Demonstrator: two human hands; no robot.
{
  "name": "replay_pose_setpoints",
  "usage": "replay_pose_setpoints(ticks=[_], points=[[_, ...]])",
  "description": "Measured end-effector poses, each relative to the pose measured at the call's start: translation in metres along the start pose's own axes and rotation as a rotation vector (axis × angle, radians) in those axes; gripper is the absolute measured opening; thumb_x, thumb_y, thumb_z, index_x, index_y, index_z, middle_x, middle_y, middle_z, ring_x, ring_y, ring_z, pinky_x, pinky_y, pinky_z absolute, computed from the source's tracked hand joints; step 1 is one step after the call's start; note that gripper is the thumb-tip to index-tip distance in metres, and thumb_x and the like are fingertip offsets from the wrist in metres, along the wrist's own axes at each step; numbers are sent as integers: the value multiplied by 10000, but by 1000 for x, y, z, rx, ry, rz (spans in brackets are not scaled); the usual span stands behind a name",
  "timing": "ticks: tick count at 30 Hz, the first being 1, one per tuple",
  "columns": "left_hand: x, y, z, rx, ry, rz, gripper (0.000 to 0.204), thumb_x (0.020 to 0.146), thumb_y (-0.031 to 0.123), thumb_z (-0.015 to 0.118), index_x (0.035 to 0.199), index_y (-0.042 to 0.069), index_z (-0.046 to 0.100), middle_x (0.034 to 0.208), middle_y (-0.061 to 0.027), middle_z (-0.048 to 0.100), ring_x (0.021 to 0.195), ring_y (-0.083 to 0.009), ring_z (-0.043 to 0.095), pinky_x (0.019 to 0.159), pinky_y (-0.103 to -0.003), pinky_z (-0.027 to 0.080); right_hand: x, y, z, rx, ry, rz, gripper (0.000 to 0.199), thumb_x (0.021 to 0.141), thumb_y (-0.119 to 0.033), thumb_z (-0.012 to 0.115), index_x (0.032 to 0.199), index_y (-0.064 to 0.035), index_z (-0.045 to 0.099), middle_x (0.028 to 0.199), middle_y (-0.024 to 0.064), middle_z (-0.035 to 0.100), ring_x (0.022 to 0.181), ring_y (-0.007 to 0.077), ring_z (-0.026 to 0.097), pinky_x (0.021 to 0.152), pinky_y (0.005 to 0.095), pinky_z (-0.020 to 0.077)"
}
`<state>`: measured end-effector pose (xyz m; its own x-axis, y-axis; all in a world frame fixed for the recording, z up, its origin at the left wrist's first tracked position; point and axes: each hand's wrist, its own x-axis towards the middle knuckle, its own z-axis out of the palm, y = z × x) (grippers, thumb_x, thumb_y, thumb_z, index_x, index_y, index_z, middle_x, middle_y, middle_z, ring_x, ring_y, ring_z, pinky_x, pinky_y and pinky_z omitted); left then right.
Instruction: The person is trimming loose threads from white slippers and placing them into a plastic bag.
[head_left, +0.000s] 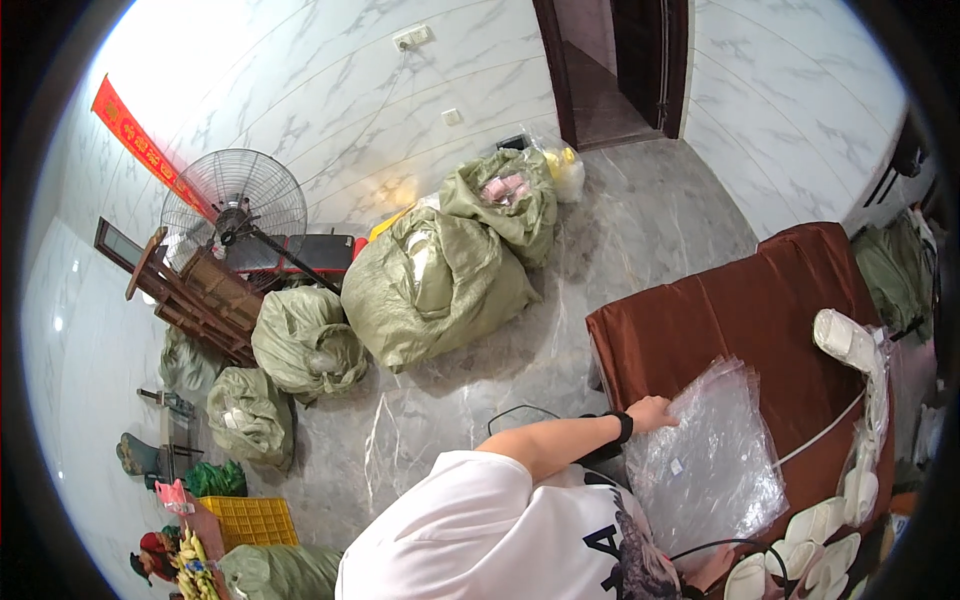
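Observation:
My left hand [652, 413], with a black band at the wrist, is closed on the upper left corner of a stack of clear flat plastic bags [705, 465]. The bags lie over the near part of a table covered in shiny brown cloth [720, 300]. At the bags' lower edge, close to my body, part of my right hand [708, 570] shows; its fingers are hidden. Several white slippers [800, 550] lie just right of it. More white slippers in clear wrapping [850, 345] form a row along the table's right side.
Large green woven sacks [430, 290] stand on the grey marble floor to the left. Behind them are a big black fan [235, 215] and wooden chairs [195, 300]. A yellow crate [245, 520] sits at the lower left. A dark-framed doorway [610, 70] opens at the back.

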<state>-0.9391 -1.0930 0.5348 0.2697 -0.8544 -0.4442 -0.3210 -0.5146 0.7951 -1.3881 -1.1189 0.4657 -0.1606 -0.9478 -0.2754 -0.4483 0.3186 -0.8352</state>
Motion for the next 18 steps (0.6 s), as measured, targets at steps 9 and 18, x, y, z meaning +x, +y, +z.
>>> replay_pose_setpoints(ticks=[9, 18], points=[[11, -12, -19, -152, -79, -1, 259, 801, 250, 749, 851, 1, 697, 743, -36, 650, 676, -136, 584, 622, -332, 489, -42, -83, 32, 558, -100, -22, 364, 836, -96, 634, 1169, 20, 544, 1062, 86, 613, 920, 169, 573, 798, 316, 476], [22, 20, -21, -476, -207, -183, 369, 840, 208, 718, 1115, -20, 629, 980, -72, 671, 875, -134, 596, 788, -301, 479, -46, -53, 32, 575, 39, 181, 343, 853, -175, 677, 1123, 4, 565, 989, 58, 628, 889, 129, 572, 785, 280, 473]])
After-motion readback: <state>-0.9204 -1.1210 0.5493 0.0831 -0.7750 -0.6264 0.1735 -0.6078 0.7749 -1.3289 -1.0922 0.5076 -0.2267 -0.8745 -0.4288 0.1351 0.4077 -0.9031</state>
